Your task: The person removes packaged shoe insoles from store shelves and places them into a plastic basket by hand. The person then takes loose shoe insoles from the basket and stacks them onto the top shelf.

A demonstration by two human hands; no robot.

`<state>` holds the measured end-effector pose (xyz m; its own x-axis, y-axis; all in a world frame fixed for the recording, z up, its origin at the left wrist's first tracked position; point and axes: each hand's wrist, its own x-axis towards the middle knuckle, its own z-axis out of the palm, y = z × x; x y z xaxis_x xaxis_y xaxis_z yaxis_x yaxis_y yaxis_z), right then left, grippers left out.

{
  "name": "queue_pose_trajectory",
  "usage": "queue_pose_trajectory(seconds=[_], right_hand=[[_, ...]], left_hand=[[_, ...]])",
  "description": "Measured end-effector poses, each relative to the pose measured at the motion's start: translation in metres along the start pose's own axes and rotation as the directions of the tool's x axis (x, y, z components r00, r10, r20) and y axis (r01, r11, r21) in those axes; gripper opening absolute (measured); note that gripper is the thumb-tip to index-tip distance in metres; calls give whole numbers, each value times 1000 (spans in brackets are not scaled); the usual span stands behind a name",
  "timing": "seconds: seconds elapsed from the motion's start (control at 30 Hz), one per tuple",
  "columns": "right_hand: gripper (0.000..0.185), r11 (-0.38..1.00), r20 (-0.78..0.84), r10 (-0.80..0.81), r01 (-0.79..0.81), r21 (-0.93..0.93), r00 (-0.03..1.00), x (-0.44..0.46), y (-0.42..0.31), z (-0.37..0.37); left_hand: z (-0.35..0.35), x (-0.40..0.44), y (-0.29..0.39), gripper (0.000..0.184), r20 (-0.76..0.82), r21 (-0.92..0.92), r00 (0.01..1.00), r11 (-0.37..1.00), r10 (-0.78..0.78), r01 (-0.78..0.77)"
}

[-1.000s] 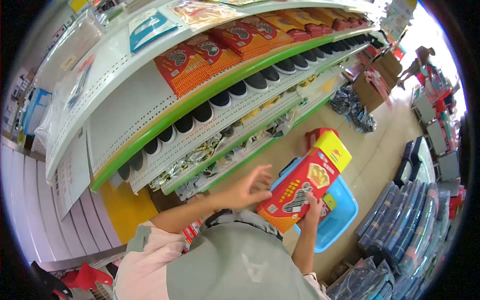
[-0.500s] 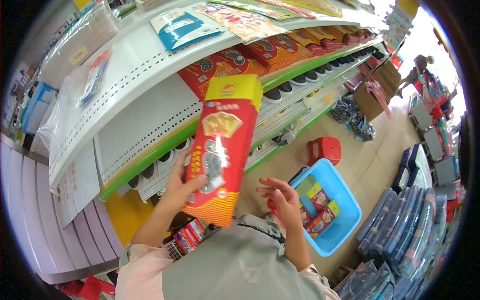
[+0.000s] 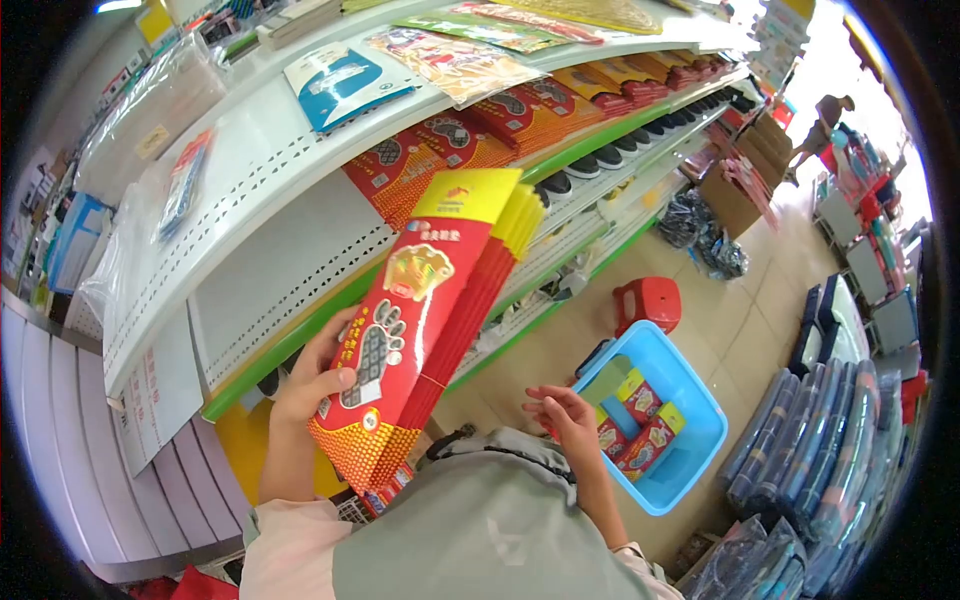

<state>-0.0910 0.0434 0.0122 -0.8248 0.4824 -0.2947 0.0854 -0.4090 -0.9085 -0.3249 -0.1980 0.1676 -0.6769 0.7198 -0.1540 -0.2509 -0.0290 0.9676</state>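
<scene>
My left hand (image 3: pixel 318 378) grips a thick stack of red insole packets (image 3: pixel 412 310) with yellow tops, its thumb across the front one. The stack leans in front of the shelf edge, and a footprint picture shows on its face. To the right, my right hand (image 3: pixel 563 412) holds nothing, its fingers apart and slightly curled. Beside and beyond it, a blue basket (image 3: pixel 712 428) on the floor contains several smaller red and yellow packets (image 3: pixel 648 445). Similar red packets (image 3: pixel 455 137) lie in a row on the shelf behind the stack.
White shelving (image 3: pixel 262 265) with a green edge crosses the left and centre. Dark shoes (image 3: pixel 585 166) line a lower shelf. A red stool (image 3: pixel 648 303) stands behind the basket. Plastic-wrapped rolls (image 3: pixel 800 430) are at the right. A person (image 3: pixel 826 125) is far back.
The packet stack passed from my right hand to my left and moved left toward the shelf. Since then it has tilted, showing its side. My right hand is free, and the basket is more visible.
</scene>
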Motion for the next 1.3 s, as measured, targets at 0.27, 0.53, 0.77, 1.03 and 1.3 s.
queue_pose_trajectory(seconds=[0.27, 0.53, 0.77, 1.03, 1.3], right_hand=[[23, 999, 21, -10, 11, -40, 1000, 5, 3, -10], [23, 996, 60, 14, -8, -88, 998, 10, 5, -17], [22, 998, 14, 19, -19, -60, 1000, 1, 19, -26], [21, 996, -46, 83, -83, -9, 995, -5, 28, -30], [24, 993, -13, 57, -58, -102, 998, 14, 30, 5]], left_hand=[[-27, 3, -7, 82, -295, 67, 924, 970, 242, -233], [-62, 74, 17, 76, -624, 132, 733, 961, 272, -244], [-95, 148, 9, 79, -657, 91, 718, 970, 228, -224], [-102, 157, 12, 69, -532, 449, 779, 890, 332, -73], [-97, 112, -1, 71, -261, 853, 642, 484, 721, -196]])
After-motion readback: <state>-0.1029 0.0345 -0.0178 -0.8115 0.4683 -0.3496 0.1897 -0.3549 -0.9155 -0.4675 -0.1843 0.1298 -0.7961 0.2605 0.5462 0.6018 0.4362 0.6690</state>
